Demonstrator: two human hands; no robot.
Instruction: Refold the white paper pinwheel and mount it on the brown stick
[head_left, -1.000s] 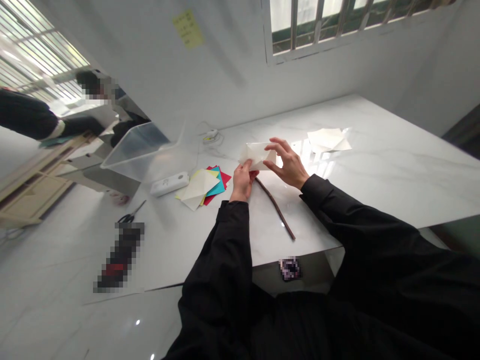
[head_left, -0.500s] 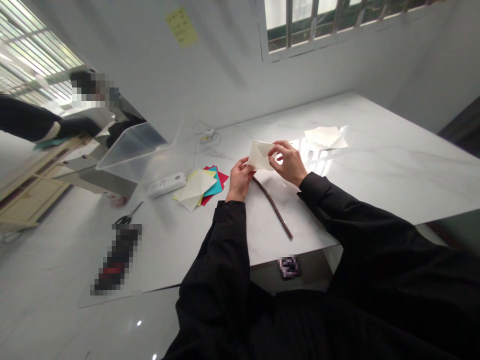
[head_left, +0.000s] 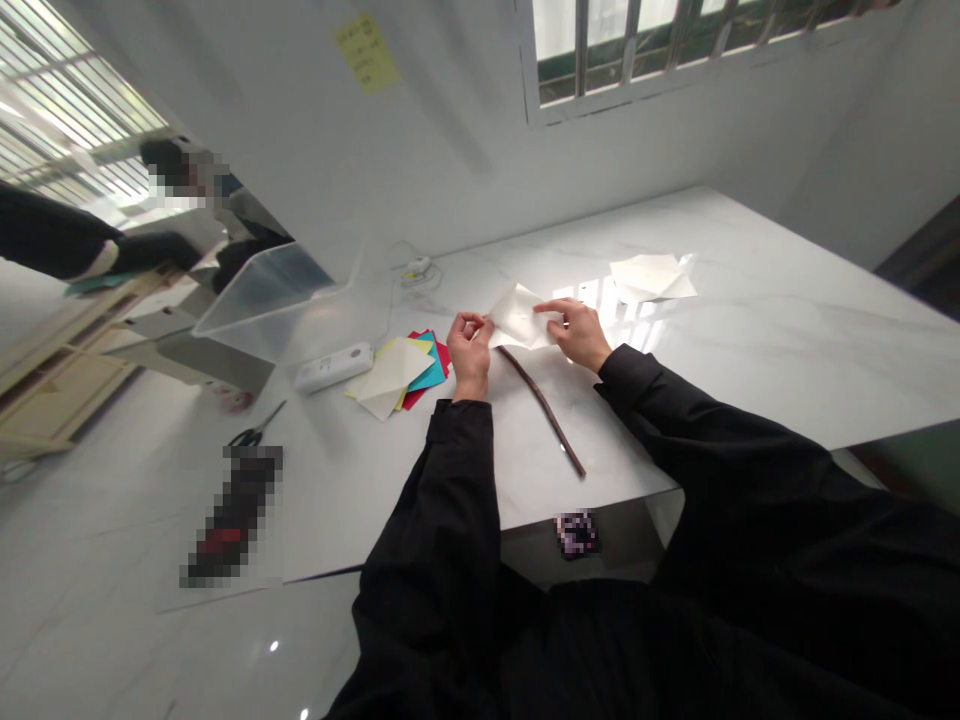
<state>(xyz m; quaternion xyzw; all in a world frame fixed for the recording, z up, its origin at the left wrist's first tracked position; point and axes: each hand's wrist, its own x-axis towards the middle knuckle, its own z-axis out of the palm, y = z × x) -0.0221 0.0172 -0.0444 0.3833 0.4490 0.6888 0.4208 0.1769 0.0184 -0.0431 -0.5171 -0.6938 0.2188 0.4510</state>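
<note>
Between my hands is a creased sheet of cream paper (head_left: 517,318), spread partly flat with fold lines across it. My left hand (head_left: 470,352) pinches its left edge between thumb and fingers. At its right side my right hand (head_left: 577,330) grips the edge, the index finger stretched over the paper's surface. A thin brown stick (head_left: 545,408) lies on the white marbled table (head_left: 637,430), its far end reaching under the paper. To the left of my left hand, a folded cream paper (head_left: 394,372) rests on yellow, blue and red sheets (head_left: 429,375).
Another creased cream paper (head_left: 652,278) lies at the back right. Leftward are a white elongated device (head_left: 334,367), a clear plastic bin (head_left: 262,300), scissors (head_left: 251,437) and a blurred dark object (head_left: 236,520). A small white cabled item (head_left: 417,268) sits near the wall. Another person's dark sleeve (head_left: 60,235) shows far left.
The cream paper has been opened out wider and lowered slightly. My left hand has shifted left, and my right index finger now extends over the sheet.
</note>
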